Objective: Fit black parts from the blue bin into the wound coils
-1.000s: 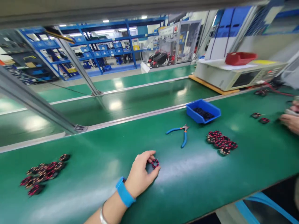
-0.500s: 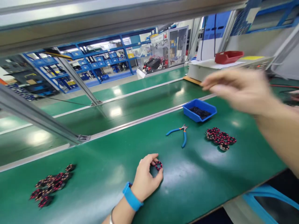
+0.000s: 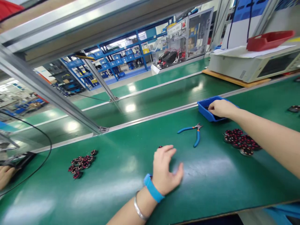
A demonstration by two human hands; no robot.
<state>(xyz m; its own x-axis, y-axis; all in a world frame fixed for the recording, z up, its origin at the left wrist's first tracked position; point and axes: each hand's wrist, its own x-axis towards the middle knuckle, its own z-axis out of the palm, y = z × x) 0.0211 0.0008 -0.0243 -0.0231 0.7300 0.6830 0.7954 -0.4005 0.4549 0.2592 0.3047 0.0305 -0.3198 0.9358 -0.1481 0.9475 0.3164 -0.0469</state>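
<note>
My left hand [image 3: 166, 172], with a blue band and a silver bangle at the wrist, hovers over the green tabletop, thumb and fingers apart. Just past its fingertips peeks the edge of a small black-and-red wound ring [image 3: 160, 147], mostly hidden by the hand. My right hand [image 3: 222, 108] reaches into a blue bin [image 3: 206, 115]. Its fingers are curled together among the dark pieces there, and what they pinch is hidden. Between the hands lie blue-handled cutting pliers [image 3: 197, 137], jaws pointing away. A cluster of wound rings [image 3: 241, 140] sits below my right forearm.
Another group of wound rings [image 3: 81, 164] lies on the left of the green table [image 3: 122, 187]. At the far left a co-worker's hand [image 3: 6, 176] is near a black cable [image 3: 48, 153]. A grey instrument [image 3: 234, 67] carrying a red bin [image 3: 269, 40] stands at the back right.
My right hand has gone from a blurred position in the air down into the blue bin. My left hand has let go of the wound ring and spread its fingers. The view has shifted.
</note>
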